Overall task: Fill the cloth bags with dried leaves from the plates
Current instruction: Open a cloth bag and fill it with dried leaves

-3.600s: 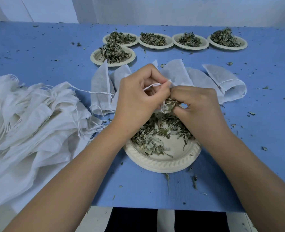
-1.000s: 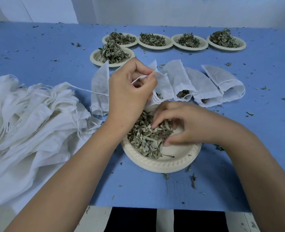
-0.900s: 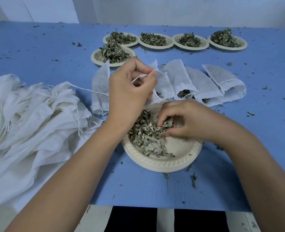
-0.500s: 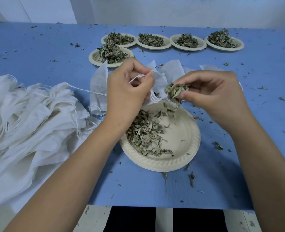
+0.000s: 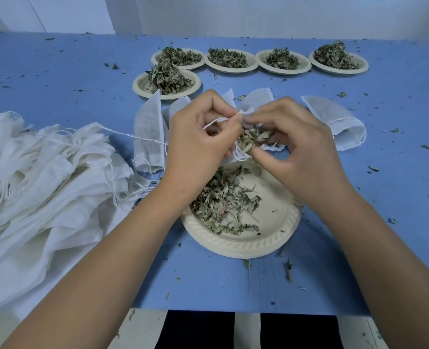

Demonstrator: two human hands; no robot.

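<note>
- Near plate close to the front edge of the desk; open surface to the right, strewn with leaf crumbs.
- On the left, heap of empty bags, reaching past the front edge.
- At the far side, five heaped plates, well apart from the hands.
- Left hand: grip closed on the drawstring at the mouth of a cloth bag, above the near plate.
- Right hand: grip pinched round a clump of dried leaves at that mouth.
- On the near plate, thin loose grey-green layer; right half bare.
</note>
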